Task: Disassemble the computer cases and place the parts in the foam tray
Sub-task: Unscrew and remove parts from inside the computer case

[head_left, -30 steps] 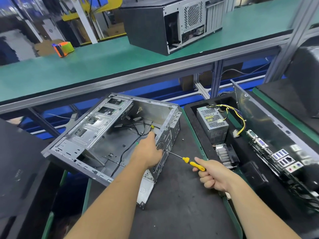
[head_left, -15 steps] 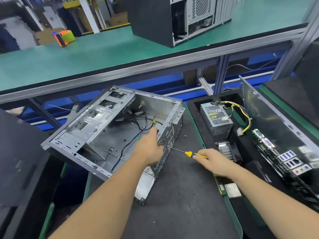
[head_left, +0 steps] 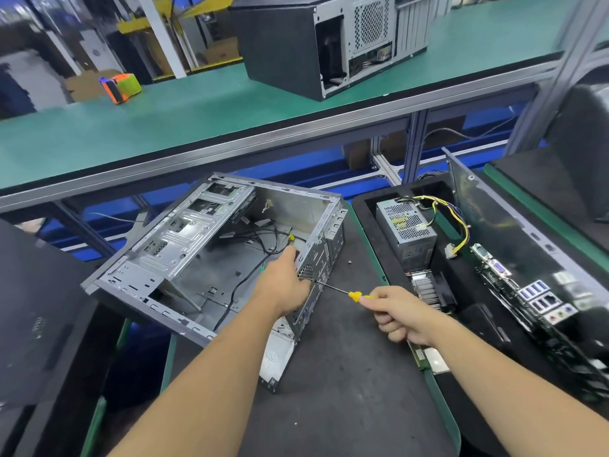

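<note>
Gutted case (head_left: 211, 258) lies open on the worktop (head_left: 346, 407), foam tray (head_left: 365, 206) beside it. Left hand (head_left: 283, 285) grips its rear wall, right hand (head_left: 400, 313) fisted around the screwdriver (head_left: 342, 291). Tip could slip and jab the left hand.

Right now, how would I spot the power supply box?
Look at the black foam tray right of the open computer case. At its far end sits the power supply, a grey metal box. Only it has yellow and black wires curling out.
</note>
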`<state>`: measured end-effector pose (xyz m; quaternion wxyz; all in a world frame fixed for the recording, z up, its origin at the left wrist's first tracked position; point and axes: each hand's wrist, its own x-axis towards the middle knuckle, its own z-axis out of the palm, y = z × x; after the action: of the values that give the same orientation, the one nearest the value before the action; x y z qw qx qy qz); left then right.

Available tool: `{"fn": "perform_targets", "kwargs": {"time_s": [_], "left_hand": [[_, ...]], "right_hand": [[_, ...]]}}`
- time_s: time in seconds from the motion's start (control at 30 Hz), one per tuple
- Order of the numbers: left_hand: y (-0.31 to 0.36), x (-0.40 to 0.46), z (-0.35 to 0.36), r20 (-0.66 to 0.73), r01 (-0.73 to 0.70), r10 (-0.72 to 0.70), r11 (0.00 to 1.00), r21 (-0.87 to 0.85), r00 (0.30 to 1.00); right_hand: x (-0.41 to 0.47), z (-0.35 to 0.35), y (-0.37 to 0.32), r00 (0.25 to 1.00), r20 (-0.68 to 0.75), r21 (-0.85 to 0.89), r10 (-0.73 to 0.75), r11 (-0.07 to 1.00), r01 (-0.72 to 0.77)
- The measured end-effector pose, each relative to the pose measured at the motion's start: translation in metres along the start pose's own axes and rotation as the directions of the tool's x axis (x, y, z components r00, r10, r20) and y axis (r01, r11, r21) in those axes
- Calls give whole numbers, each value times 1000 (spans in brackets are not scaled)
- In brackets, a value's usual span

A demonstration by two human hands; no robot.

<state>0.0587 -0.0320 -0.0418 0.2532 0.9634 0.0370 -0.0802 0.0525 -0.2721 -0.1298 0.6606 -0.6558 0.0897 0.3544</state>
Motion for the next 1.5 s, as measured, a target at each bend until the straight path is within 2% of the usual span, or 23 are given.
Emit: {"fn": "perform_targets", "kwargs": {"time_s": [0.1,0.2,0.23,0.27,0.33,0.37,0.4,0.43,0.5,0.6,0.67,0.83,0.97,1.0,1.07,1.1,1.13,1.17,1.2,1.27,1.37,1.43,1.5], "left_hand": [[0,0,0,5,3,-3,1000,16,1000],[0,1,0,13,2,-2,999,34,1000],[1,1,0,13,0,0,999,41,1000],[1,1,0,14,0,-1,999,45,1000],[2,0,-1,8,2,-2,999,43,1000],[2,0,-1,6,1,-1,999,42,1000],[3,-1,-1,5,3,-3,999,37,1000],[3,-2,-2,4,4,-4,1000,30,1000],[2,-2,-2,4,4,-5,1000,21,1000],[4,-2,-2,-1,6,-6,1000,18,1000],[3,-1,-2,-9,4,-4,1000,19,1000],[3,-1,-1,-9,4,-4,1000,25,1000],[1,0,0,1,8,-8,999,38,1000],[0,1,0,1,9,-9,999,39,1000],[1,2,0,-2,11,-11,999,46,1000],[1,3,0,0,13,-13,999,47,1000],[2,3,-1,1,14,-14,999,45,1000],[2,3,-2,4,13,-13,999,40,1000],[3,2,-3,7,12,-12,999,33,1000],[4,2,-3,4,14,-14,1000,21,1000],[3,1,-2,-7,13,-12,1000,15,1000],[4,1,-3,-11,11,-11,1000,12,1000],[4,1,-3,-13,10,-10,1000,6,1000]], "right_hand": [[2,-2,-10,987,71,2,143,990,-143],[4,0,-7,992,-47,-421,-118,903,87],[4,0,-4,954,-66,-677,-291,715,172],[3,0,1,891,-28,-888,-454,419,186],[4,0,13,718,136,-991,-683,-93,99],[4,1,16,656,185,-980,-732,-187,68],[4,3,18,644,166,-984,-747,-167,60],[4,5,17,671,87,-996,-736,-46,79],[2,8,12,778,-122,-913,-616,377,155],[3,9,11,924,-175,-441,-340,866,235],[1,7,12,980,-103,-72,-168,984,162],[1,2,4,996,62,111,63,991,-70],[7,1,0,997,-3,-272,-81,959,78],[7,0,-1,978,-37,-483,-203,861,160],[9,-4,3,885,-29,-917,-465,366,162],[9,-3,5,840,-1,-990,-543,121,78],[9,-1,5,798,31,-999,-602,-27,18],[9,2,6,767,45,-998,-640,-69,0],[8,4,7,766,15,-1000,-643,-6,14],[6,5,7,791,-130,-940,-598,328,93],[5,3,3,903,-218,-527,-371,823,211],[2,4,0,958,-164,-128,-237,968,217],[1,0,-6,990,-109,94,-87,991,98]]}}
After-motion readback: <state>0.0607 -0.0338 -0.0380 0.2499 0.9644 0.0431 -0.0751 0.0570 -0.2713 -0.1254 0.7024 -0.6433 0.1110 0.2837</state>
